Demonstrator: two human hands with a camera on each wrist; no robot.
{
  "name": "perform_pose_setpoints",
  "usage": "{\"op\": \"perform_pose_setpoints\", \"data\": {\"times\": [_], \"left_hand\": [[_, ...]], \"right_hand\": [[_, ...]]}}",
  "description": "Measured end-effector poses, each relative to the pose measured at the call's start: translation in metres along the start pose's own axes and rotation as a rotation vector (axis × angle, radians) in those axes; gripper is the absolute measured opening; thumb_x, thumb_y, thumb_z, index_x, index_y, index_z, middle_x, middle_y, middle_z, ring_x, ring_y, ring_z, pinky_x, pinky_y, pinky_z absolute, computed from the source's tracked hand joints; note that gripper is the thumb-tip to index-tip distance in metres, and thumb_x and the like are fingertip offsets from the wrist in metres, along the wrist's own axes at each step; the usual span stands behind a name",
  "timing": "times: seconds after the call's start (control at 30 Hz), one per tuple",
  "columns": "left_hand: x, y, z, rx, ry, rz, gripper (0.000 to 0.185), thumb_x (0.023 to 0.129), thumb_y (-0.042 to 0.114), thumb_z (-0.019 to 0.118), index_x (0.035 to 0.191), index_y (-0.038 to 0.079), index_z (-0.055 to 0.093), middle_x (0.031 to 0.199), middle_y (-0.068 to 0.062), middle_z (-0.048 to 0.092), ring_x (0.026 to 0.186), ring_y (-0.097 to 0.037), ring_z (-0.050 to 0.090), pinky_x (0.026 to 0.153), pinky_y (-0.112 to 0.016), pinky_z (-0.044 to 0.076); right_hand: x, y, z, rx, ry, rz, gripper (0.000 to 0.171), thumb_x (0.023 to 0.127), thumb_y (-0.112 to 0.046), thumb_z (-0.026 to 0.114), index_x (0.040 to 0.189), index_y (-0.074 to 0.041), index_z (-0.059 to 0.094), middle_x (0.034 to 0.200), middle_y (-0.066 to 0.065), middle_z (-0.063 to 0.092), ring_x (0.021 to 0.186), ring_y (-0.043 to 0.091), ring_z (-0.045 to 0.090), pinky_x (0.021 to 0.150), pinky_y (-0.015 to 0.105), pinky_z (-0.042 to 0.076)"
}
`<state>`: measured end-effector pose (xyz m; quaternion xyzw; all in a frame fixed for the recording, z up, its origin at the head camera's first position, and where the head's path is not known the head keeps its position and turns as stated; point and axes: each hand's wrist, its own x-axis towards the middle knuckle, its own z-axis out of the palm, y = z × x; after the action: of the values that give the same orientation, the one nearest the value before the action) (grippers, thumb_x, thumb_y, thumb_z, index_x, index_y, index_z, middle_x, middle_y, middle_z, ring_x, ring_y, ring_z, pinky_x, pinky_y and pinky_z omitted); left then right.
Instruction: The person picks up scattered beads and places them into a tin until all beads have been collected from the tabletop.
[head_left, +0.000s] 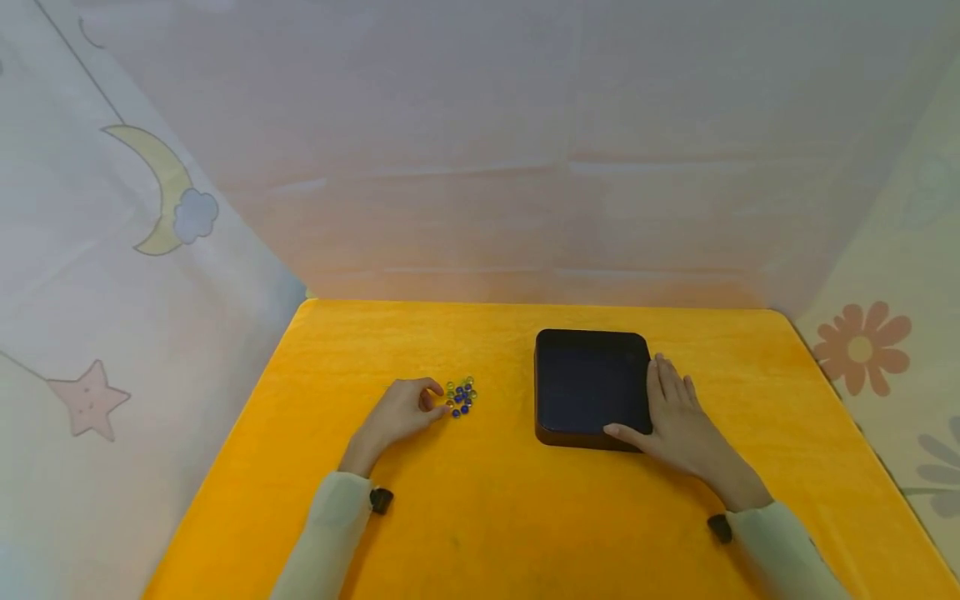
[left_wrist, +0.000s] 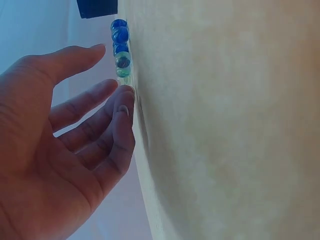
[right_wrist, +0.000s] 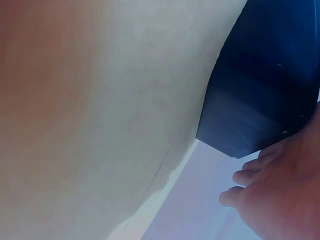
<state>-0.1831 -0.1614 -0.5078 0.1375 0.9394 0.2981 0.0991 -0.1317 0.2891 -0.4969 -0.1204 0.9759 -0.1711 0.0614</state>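
Observation:
A small cluster of glass marbles, some deep blue and some clear yellow-green, lies on the yellow cloth left of centre. My left hand is at the cluster's left side, its fingers loosely bent. In the left wrist view, a gap separates thumb and index finger, and the marbles lie just past the fingertips. To the right stands a square black box with an open top. My right hand rests against its right side, fingers straight, thumb reaching over the near right corner. The right wrist view shows the box's dark wall beside that hand.
A yellow cloth covers the table. Pale fabric walls enclose the back and both sides, with a moon and a star printed at left and a flower at right. Each wrist wears a small black device.

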Motion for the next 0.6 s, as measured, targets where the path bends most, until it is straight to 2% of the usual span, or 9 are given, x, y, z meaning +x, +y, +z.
{"op": "perform_pose_setpoints", "data": {"times": [0.23,0.6], "left_hand": [[0.0,0.003,0.001,-0.011,-0.019,-0.027,0.02,0.097,0.03,0.078,0.11,0.015,0.075,0.088,0.002,0.072,0.075,-0.009,0.062,0.071,-0.031,0.054],[0.001,0.012,0.001,-0.018,-0.015,-0.053,0.014,0.096,0.022,0.079,0.107,0.013,0.075,0.088,-0.001,0.072,0.074,-0.012,0.063,0.069,-0.032,0.054]], "right_hand": [[0.0,0.001,0.001,0.024,-0.023,0.018,0.13,0.093,-0.076,0.06,0.163,0.008,-0.011,0.172,0.031,-0.018,0.161,0.053,-0.009,0.128,0.067,-0.011],[0.0,-0.003,-0.004,0.047,-0.04,0.033,0.131,0.093,-0.076,0.061,0.164,0.006,-0.012,0.173,0.03,-0.017,0.161,0.053,-0.007,0.128,0.069,-0.006]]}}
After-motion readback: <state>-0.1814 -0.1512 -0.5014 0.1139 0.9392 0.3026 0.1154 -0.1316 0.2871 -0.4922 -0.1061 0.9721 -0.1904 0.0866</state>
